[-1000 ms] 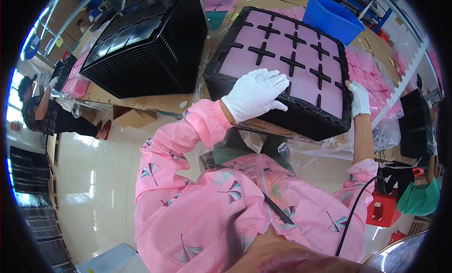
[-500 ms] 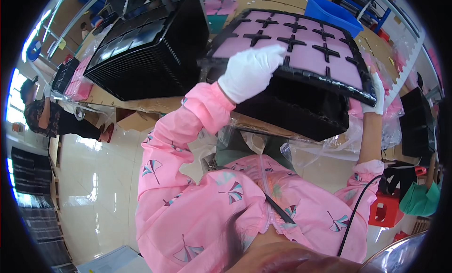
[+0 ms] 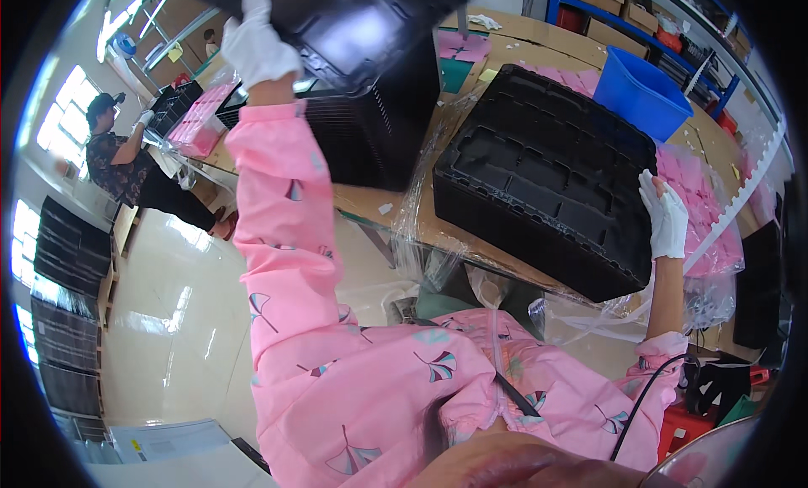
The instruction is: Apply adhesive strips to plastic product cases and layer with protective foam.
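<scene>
1. The gloved right hand [image 3: 665, 217] is gripping the right edge of a stack of glossy black moulded trays [image 3: 547, 172] sitting on the cardboard-covered bench [image 3: 421, 223].
2. The gloved left hand [image 3: 257, 42] is clutching a black tray [image 3: 353, 21] overhead, lifted off that stack since a moment ago; its pink inserts are no longer showing.

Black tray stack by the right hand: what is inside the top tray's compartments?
The top tray of the black tray stack shows only bare black compartments, nothing pink. The right hand grips its far-right edge. Trays beneath are covered, so their contents cannot be seen.
</scene>
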Tool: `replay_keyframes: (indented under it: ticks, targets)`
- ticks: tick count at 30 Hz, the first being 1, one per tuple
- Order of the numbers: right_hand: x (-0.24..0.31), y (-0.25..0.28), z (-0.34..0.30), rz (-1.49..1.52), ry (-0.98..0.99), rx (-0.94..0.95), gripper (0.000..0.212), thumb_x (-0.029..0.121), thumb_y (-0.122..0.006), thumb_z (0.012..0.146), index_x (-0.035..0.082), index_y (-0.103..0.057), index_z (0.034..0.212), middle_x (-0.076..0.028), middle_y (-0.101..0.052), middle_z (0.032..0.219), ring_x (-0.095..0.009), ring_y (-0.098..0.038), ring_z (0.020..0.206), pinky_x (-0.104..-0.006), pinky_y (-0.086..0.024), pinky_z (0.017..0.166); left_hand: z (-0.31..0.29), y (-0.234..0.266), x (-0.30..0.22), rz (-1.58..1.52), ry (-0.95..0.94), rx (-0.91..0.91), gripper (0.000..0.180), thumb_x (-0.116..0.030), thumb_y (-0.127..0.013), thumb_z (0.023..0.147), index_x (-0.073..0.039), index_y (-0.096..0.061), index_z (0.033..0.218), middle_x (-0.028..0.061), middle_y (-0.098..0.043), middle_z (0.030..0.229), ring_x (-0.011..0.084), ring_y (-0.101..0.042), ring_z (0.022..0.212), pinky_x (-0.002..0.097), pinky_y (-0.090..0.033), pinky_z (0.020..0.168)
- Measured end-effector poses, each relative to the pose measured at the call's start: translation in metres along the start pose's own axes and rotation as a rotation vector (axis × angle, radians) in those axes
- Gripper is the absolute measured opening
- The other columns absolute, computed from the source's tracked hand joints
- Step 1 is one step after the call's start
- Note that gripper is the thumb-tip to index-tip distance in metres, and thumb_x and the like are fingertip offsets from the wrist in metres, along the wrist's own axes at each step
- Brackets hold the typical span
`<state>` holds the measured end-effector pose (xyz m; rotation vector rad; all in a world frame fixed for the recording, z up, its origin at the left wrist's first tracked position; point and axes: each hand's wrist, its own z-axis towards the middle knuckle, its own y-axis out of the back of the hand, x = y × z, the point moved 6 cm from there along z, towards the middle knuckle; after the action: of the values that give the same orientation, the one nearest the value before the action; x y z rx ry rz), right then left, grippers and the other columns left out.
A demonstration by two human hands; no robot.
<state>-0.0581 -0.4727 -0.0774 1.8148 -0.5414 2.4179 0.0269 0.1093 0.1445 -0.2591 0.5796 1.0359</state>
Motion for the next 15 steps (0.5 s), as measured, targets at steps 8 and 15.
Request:
replay_keyframes:
  ticks: [8, 15]
  targets:
    - [0.002, -0.005, -0.004, -0.03, 0.05, 0.038, 0.035, 0.017, -0.057, 0.09, -0.009, -0.054, 0.113, -0.021, -0.057, 0.118, -0.032, -0.056, 0.112, -0.0384, -0.043, 0.098, -0.002, -0.01, 0.136, -0.382, 0.699, -0.083, 0.059, -0.046, -0.052, 0.09, 0.011, -0.059, 0.102, 0.0156, -0.063, 0.1, 0.0232, -0.057, 0.083, 0.0328, -0.044, 0.077]
    - [-0.001, -0.017, -0.003, -0.207, -0.02, -0.004, 0.031, 0.021, -0.06, 0.089, -0.006, -0.06, 0.106, -0.017, -0.063, 0.109, -0.025, -0.061, 0.104, -0.0351, -0.046, 0.095, -0.045, -0.024, 0.189, -0.625, 1.086, -0.087, 0.045, -0.031, -0.063, 0.087, -0.001, -0.053, 0.118, 0.0117, -0.055, 0.12, 0.0272, -0.052, 0.105, 0.0476, -0.042, 0.089]
